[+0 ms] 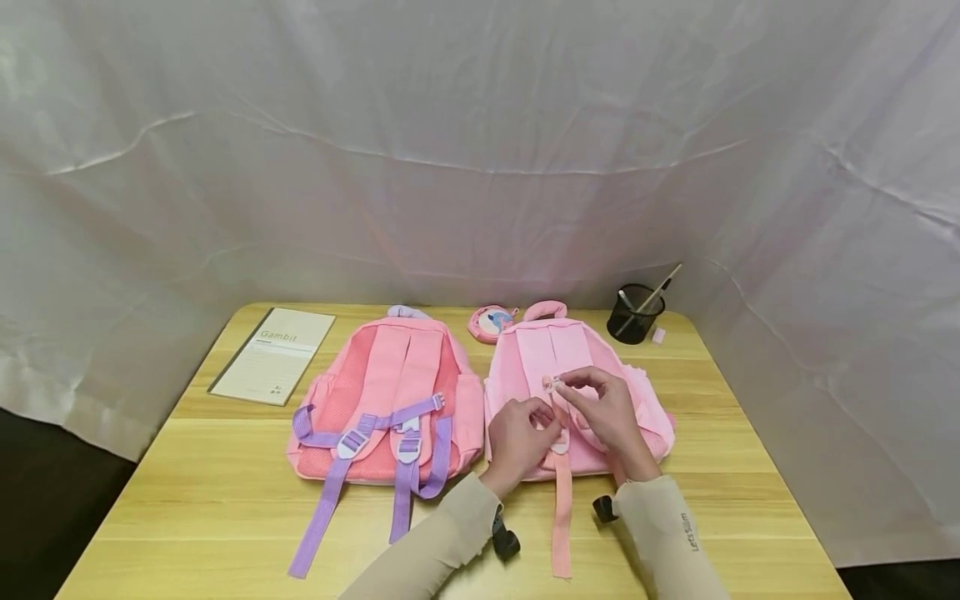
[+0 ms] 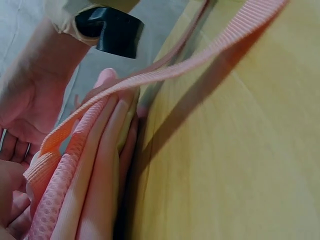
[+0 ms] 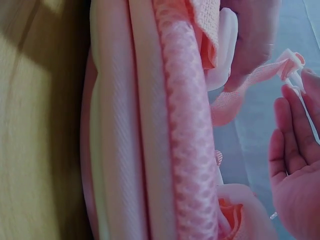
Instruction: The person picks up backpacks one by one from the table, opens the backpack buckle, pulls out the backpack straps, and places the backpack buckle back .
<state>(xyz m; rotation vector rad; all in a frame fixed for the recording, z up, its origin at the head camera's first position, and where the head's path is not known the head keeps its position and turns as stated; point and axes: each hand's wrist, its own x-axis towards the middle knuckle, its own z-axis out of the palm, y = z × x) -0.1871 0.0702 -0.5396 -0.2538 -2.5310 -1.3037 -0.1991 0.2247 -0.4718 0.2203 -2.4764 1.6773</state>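
Observation:
A light-pink backpack [image 1: 517, 358] lies on the table with its shoulder straps facing up. Over it, my right hand [image 1: 609, 410] pinches a small whitish buckle [image 1: 553, 384] between thumb and fingertips. In the right wrist view, this buckle [image 3: 294, 75] sits at the end of a peach webbing strap [image 3: 235, 102]. My left hand [image 1: 519, 440] is just below and to the left, thumb and fingers pinching the strap; its fingertips are partly hidden. A loose peach strap end [image 1: 562, 521] hangs toward the table's front edge. The left wrist view shows the left hand [image 2: 10, 192] beside the backpack's mesh edge [image 2: 55, 197].
To the left lies a coral backpack [image 1: 386, 358] with purple straps [image 1: 330, 517]. A notebook [image 1: 273, 354] is at the far left. Behind are a small round pink pouch [image 1: 487, 323], a black mesh pen cup [image 1: 635, 321] and a pink eraser [image 1: 658, 335]. Grey curtains [image 1: 480, 208] enclose the table.

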